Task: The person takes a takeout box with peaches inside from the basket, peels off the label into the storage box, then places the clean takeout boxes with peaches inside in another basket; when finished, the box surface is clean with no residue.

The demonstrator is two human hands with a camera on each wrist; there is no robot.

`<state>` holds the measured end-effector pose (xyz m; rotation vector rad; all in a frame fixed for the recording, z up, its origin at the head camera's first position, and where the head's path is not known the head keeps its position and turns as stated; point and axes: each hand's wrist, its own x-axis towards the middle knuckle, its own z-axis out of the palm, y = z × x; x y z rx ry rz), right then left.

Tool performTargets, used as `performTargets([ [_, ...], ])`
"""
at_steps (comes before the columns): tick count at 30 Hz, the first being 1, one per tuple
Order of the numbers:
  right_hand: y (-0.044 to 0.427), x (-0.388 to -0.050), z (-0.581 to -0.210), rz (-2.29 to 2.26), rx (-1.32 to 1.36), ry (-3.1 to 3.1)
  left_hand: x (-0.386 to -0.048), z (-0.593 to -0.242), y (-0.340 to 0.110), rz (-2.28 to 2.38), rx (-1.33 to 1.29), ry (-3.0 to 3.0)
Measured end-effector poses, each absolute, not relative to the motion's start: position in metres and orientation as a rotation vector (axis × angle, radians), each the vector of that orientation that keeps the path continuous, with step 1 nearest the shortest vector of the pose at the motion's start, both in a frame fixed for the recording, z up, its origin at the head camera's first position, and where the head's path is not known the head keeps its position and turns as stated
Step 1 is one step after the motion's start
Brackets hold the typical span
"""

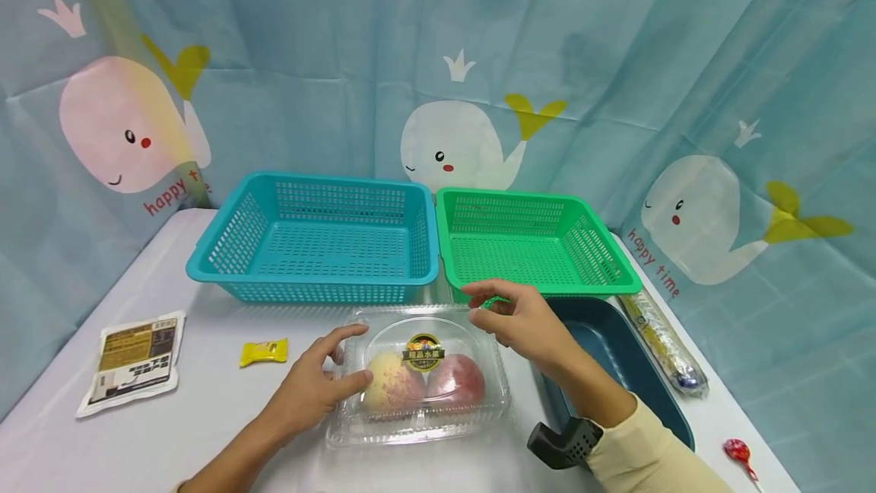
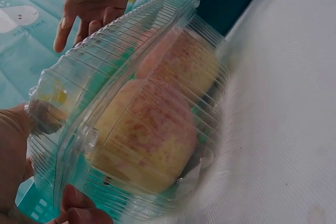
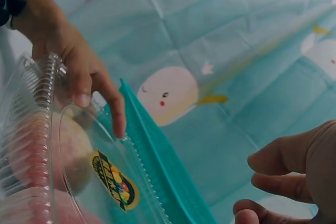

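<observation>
A clear plastic clamshell box (image 1: pixel 438 421) lies on the white table in the head view, with a gold-and-black label (image 1: pixel 423 353) on its lid. Inside sit two peaches, one yellowish (image 1: pixel 393 383) and one redder (image 1: pixel 456 381). My left hand (image 1: pixel 311 383) rests on the box's left end, thumb and index finger spread across it; the left wrist view shows this end close up. Above the box's far right corner hovers my right hand (image 1: pixel 520 319), its fingers loosely bent and nothing between them. The right wrist view shows a gap between my right fingers (image 3: pixel 281 184) and the box.
A blue basket (image 1: pixel 311 280) and a green basket (image 1: pixel 547 289) stand at the back. A dark blue tray (image 1: pixel 609 341) lies under my right arm, beside a long wrapped packet (image 1: pixel 664 345) and a red lollipop (image 1: pixel 737 450). Leftward lie a yellow wrapped sweet (image 1: pixel 264 352) and a flat packet (image 1: pixel 133 362).
</observation>
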<state>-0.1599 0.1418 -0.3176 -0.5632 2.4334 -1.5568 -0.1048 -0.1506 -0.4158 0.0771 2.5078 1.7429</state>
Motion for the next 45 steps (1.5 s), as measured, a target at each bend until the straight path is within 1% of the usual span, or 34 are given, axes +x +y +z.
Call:
performTargets([
  [7, 0.123, -0.173, -0.322, -1.543, -0.499, 2.277, -0.104, -0.416, -0.152, 1.76, 0.083, 2.494],
  [15, 0.111, -0.183, -0.332, -1.443, -0.511, 2.266, -0.104, -0.416, -0.151, 1.761, 0.068, 2.487],
  [27, 0.1, -0.188, -0.346, -1.361, -0.519, 2.269, -0.105, -0.416, -0.151, 1.798, 0.044, 2.444],
  [37, 0.093, -0.186, -0.35, -1.31, -0.468, 2.322, -0.104, -0.417, -0.15, 1.792, 0.048, 2.445],
  [40, 0.092, -0.185, -0.351, -1.265, -0.503, 2.375, -0.104, -0.417, -0.151, 1.795, 0.053, 2.444],
  [45, 0.091, -0.183, -0.353, -1.137, -0.643, 2.502, -0.104, -0.416, -0.151, 1.795, 0.072, 2.444],
])
